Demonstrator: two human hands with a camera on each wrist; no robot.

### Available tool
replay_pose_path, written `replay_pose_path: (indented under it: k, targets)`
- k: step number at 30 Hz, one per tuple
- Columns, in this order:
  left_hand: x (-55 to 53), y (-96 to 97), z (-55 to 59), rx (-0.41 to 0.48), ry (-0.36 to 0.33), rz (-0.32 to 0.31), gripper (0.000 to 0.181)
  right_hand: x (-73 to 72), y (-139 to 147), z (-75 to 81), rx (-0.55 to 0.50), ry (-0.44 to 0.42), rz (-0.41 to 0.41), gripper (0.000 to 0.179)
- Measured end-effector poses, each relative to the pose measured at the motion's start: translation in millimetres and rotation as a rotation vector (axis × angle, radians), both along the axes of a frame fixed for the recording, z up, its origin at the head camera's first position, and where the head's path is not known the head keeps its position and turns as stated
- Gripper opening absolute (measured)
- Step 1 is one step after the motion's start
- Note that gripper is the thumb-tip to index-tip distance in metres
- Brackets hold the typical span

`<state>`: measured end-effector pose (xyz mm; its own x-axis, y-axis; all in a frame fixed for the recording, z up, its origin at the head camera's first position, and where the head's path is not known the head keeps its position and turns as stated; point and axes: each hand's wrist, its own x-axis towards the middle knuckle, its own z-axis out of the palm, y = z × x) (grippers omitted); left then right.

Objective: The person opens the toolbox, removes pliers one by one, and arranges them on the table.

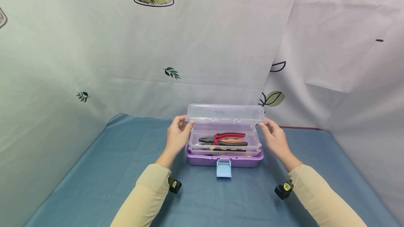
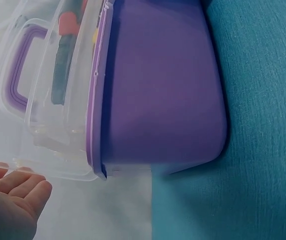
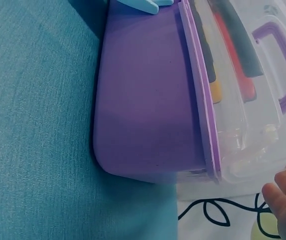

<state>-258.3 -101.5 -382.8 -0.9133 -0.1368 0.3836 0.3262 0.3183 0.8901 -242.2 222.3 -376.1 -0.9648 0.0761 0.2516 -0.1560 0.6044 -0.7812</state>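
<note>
A purple toolbox sits on the cloth with its clear plastic lid raised. At the lid's left end, my left hand grips the edge between thumb and fingers. My right hand does the same at the right end. Inside the box, a clear tray carries pliers with red and black handles, and a second red-and-black-handled tool lies just in front. Both wrist views show the lid's purple handle through the clear plastic. The pale blue latch hangs down in front.
Blue cloth covers the table. A pale fabric backdrop with printed leaves rises close behind the box and along both sides. Each wrist wears a small black camera, one by the left sleeve and one by the right sleeve.
</note>
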Motion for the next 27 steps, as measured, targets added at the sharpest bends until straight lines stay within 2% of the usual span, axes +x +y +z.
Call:
replay_pose_path:
  k: [8,27]
  targets:
    - [2.2,-1.2,4.2,-0.044,0.016,0.020,0.043,2.7,0.8,2.9,-0.008,0.007,-0.010,0.065]
    - [3.9,-5.1,18.1,-0.112,-0.012,0.069,0.044,5.0,-3.4,16.1,0.007,0.053,-0.054,0.061]
